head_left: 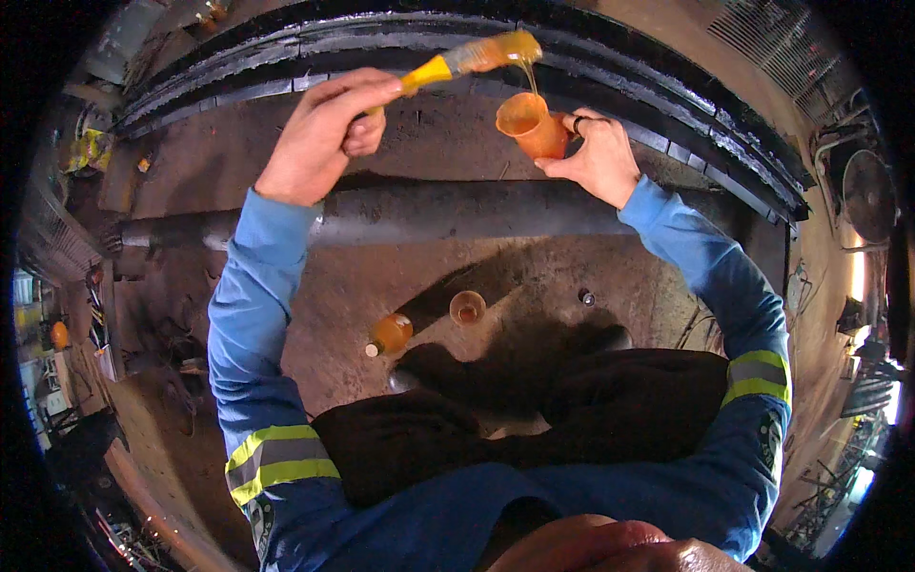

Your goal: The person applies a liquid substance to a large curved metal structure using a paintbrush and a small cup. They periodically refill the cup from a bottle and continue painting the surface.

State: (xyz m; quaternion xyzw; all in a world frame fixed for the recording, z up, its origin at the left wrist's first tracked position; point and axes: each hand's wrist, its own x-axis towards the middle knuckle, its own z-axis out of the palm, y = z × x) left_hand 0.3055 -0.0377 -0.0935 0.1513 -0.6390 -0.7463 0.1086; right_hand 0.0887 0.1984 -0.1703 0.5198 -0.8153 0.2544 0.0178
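Observation:
My left hand is closed round the yellow handle of a paintbrush. Its bristles, coated in an amber liquid, point right, and a strand of that liquid runs down from their tip toward an orange cup. That cup is in my right hand, tilted with its mouth turned to the left; a dark ring shows on one finger. Both hands are raised above a dark round pipe that lies across the floor. Behind them stretch long black beams with shiny, wet-looking patches.
On the floor near my feet stand a bottle of amber liquid with a pale cap and a clear cup with a little reddish content. A small metal piece lies right of them. A round fan-like object stands at the far right.

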